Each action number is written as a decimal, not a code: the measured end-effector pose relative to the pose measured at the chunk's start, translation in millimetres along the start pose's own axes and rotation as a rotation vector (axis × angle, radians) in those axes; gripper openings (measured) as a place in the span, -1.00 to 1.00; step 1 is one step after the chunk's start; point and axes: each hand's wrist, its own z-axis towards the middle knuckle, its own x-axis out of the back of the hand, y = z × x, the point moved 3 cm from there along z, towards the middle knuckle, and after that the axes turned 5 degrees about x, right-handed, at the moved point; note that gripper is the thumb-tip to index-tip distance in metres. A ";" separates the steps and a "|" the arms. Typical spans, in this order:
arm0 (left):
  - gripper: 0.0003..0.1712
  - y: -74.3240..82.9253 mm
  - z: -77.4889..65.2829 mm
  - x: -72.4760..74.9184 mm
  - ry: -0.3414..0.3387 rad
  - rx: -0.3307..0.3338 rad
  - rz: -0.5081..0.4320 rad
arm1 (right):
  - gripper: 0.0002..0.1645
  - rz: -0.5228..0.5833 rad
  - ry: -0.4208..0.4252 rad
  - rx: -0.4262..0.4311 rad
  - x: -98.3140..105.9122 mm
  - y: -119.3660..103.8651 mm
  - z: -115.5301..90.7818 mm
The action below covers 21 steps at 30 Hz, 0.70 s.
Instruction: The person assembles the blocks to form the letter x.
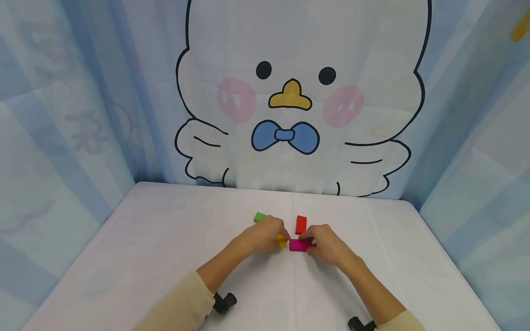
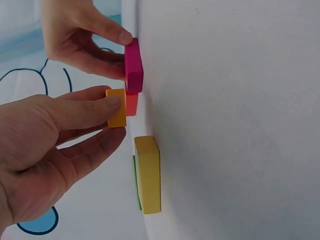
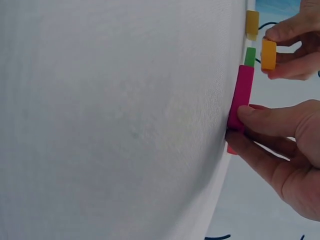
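Between thumb and fingers, my left hand (image 1: pixel 265 233) pinches an orange block (image 2: pixel 117 108), raised off the table in both wrist views. My right hand (image 1: pixel 327 244) grips the near end of a magenta block (image 1: pixel 298 245), which lies along the tabletop, thumb on one side and fingers on the other. Just beyond it a red block (image 1: pixel 301 225) rests on the table. A yellow block (image 2: pixel 148 175) lies by the left hand, hidden from the head view by that hand. Behind the left hand a green block (image 1: pixel 259 217) shows partly.
The white-covered table (image 1: pixel 186 220) ends at a curtain (image 1: pixel 298 170) printed with a white cartoon bird. More pale blue curtains (image 1: pixel 49 151) hang at both sides. Black wrist-camera mounts (image 1: pixel 225 303) stick out below the sleeves.
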 end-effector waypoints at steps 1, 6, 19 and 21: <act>-0.69 0.7 -2.1 -0.4 -0.004 -0.003 0.000 | -0.60 0.002 -0.004 -0.005 -0.6 0.8 0.3; -0.68 0.9 -11.3 -4.8 -0.017 -0.008 -0.017 | -0.62 0.011 0.001 0.006 -0.5 3.4 1.3; -0.67 1.5 -21.3 -16.9 -0.039 -0.027 -0.040 | -0.61 0.068 0.021 0.017 3.8 9.2 3.0; -0.66 1.9 -20.9 -18.8 -0.049 -0.023 -0.055 | -0.61 0.071 0.023 0.023 3.7 10.8 3.5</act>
